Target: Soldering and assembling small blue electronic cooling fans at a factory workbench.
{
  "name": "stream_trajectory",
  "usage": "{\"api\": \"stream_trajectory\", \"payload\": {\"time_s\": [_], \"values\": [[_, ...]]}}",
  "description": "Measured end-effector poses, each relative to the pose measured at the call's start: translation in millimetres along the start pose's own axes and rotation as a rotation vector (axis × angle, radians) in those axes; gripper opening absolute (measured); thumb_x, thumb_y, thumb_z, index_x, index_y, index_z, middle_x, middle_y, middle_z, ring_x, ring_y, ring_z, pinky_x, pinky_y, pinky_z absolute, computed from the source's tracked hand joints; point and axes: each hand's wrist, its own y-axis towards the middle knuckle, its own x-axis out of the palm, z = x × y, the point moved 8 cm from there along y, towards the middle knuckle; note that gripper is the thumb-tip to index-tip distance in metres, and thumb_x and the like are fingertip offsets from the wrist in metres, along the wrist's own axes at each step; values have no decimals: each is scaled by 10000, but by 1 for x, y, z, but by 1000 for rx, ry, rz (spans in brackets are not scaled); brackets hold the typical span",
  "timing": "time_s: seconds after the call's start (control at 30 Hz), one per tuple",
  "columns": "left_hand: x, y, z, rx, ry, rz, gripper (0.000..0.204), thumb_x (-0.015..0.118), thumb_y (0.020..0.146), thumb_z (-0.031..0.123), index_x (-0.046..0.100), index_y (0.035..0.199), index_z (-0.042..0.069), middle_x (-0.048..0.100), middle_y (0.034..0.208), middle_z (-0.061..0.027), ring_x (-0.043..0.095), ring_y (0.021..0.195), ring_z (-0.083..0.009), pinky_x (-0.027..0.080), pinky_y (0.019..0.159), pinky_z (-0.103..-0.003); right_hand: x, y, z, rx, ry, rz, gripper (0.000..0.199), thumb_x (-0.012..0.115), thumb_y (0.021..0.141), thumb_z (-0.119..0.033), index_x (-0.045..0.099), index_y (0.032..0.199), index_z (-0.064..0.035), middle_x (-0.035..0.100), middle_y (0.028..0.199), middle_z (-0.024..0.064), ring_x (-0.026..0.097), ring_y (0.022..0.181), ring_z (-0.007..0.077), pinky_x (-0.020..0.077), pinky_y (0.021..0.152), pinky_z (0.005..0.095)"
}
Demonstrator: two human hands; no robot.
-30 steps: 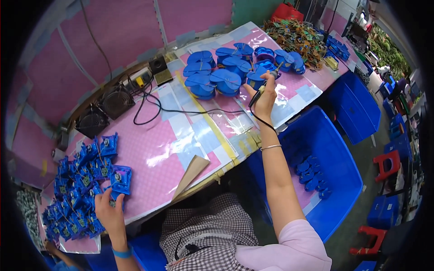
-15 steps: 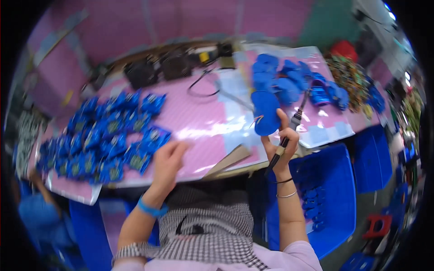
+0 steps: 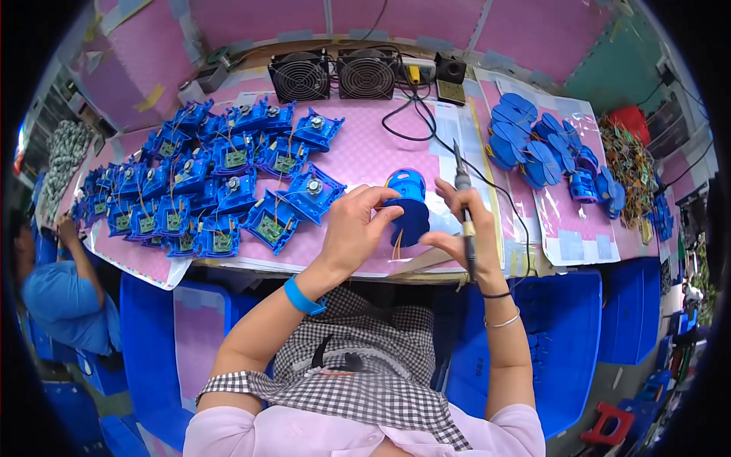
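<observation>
The person's left fingers (image 3: 371, 196) pinch a blue round part (image 3: 413, 218) over the counter (image 3: 365, 145) — the right fingers (image 3: 477, 202) grasp a soldering iron (image 3: 462, 180)

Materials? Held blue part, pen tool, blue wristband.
Blue part: probably moulded plastic, smooth with slight sheen, evenly coloured.
Pen tool: tip likely metal, thin and pointed; grip matte grey, rubber or plastic, can't tell.
Wristband: maybe silicone, smooth, solid blue, closely fitting.

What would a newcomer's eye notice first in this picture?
Probably the crowd of blue parts across the left of the table. Next, a round blue piece near the centre, between the left hand and the right hand, which holds a soldering iron. Two black fans stand at the back.
</observation>
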Motion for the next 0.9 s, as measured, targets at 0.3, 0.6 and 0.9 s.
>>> {"api": "stream_trajectory", "payload": {"time_s": [0.3, 0.6, 0.9], "values": [[-2, 1, 4, 97, 45, -40, 174, 739, 765, 58, 695, 924, 3, 662, 752, -83, 585, 612, -175, 448, 560, -307, -3, 8, 34, 142, 80, 32, 480, 825, 659, 26, 394, 849, -70, 620, 1237, 189, 520, 678, 24, 430, 541, 179], [-27, -65, -26, -296, 102, 79, 150, 751, 805, 92, 647, 846, -8, 638, 699, -15, 487, 562, -57, 369, 498, -237, -48, -13, 53, 58, -324, 227, 330, 711, 743, 65, 424, 845, -59, 625, 1206, 228, 664, 993, 241, 497, 729, 263], [-32, -21, 26, 147, 294, -112, 179, 609, 837, 32, 681, 1000, 23, 685, 932, -162, 658, 729, -289, 514, 641, -399, -32, -11, 48, -142, -416, 166, 216, 607, 744, 122, 484, 862, -11, 676, 1008, 186, 664, 785, 257, 496, 670, 312]]}}
